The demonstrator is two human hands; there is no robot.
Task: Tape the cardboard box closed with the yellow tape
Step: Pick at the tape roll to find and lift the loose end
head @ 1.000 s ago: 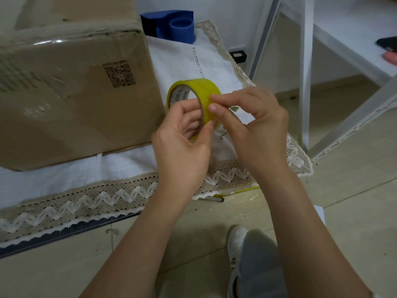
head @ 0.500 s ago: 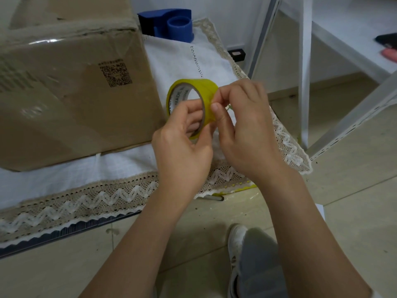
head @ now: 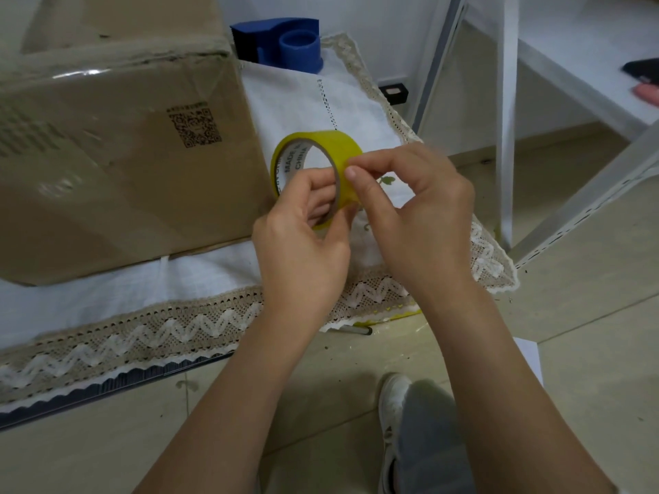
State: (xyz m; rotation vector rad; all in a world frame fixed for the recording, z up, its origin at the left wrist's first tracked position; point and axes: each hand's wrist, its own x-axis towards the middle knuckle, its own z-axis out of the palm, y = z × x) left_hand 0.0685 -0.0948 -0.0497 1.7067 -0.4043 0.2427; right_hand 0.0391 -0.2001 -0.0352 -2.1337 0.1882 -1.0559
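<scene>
A roll of yellow tape is held upright in front of me, above the white cloth. My left hand grips it from below, with fingers curled through the core and the thumb on the outer band. My right hand pinches at the roll's outer surface with thumb and forefinger, picking at the tape. The large cardboard box stands to the left on the cloth, a QR code printed on its near side and clear tape shining along its upper edge.
A white cloth with a lace border covers the low surface under the box. A blue tape dispenser stands behind the box. White metal frame legs rise at the right. My shoe rests on the tiled floor below.
My right hand's fingers have shifted along the roll's outer band while picking at it. The roll has stayed in my left hand at about the same spot.
</scene>
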